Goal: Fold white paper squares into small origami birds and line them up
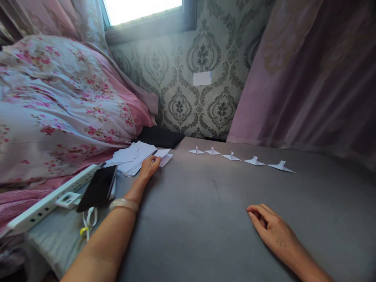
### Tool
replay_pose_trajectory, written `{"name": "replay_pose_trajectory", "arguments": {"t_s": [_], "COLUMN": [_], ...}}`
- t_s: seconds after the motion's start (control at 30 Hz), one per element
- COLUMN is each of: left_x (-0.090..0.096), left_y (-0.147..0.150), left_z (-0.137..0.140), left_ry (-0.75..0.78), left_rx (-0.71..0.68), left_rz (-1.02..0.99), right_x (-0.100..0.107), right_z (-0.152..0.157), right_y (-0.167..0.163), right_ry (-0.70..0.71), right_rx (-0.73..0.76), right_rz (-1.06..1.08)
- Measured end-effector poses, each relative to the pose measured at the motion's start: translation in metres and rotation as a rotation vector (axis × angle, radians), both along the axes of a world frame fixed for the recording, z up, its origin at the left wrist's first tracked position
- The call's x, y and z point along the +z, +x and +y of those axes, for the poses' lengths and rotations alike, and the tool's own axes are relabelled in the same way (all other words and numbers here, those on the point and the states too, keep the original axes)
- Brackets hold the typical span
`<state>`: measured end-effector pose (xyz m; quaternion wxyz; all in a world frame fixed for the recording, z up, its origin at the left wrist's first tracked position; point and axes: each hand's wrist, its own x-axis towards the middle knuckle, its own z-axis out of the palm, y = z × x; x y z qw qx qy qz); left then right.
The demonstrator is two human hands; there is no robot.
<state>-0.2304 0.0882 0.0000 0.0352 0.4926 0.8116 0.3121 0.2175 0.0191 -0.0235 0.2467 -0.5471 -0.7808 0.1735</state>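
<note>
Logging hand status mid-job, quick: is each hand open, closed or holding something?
Left hand: closed, pinching a piece of paper beside the paper pile.
Right hand: loosely closed, nothing visible in it.

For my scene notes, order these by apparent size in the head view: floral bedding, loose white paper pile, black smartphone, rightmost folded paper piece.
Floral bedding
Loose white paper pile and black smartphone: too close to rank, with the smartphone nearer the camera
Rightmost folded paper piece
</note>
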Motion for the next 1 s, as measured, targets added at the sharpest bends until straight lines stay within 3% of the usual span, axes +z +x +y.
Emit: {"name": "replay_pose_trajectory", "arguments": {"t_s": [0.57, 1.0], "left_x": [0.0045, 0.0082], "left_y": [0.0019, 0.0057], "left_z": [-0.0015, -0.0027], "left_ry": [-0.019, -0.035], "left_rx": [0.055, 0.063], "left_rz": [-0.112, -0.087], "right_x": [-0.0033, -0.0001], "right_z": [0.0001, -0.001], "right_y": [0.0026, 0.0012], "right_ry": [0.006, -0.014], "right_rx": [0.017, 0.004], "right_rz": [-0.001, -0.012]}}
